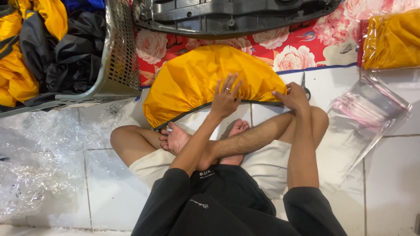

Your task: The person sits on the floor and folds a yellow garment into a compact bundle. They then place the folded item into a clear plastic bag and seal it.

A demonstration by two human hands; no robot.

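Fingers of the left hand (225,98) lie spread flat on the yellow cover (205,83) at centre frame; the right hand (292,97) pinches the cover's black-trimmed right edge, its fingertips hidden under the fabric, and one pair of scissors (304,85) just behind it is mostly covered by that hand. One mesh basket (118,57) at upper left, cut off by the frame, holds a heap of yellow and black covers too tangled to count; one bagged yellow cover (391,39) sits at upper right, a stack of clear bags (367,109) lies right of the knee, crumpled clear plastic (39,161) fills the left, and bare tile (393,175) lies open at lower right.
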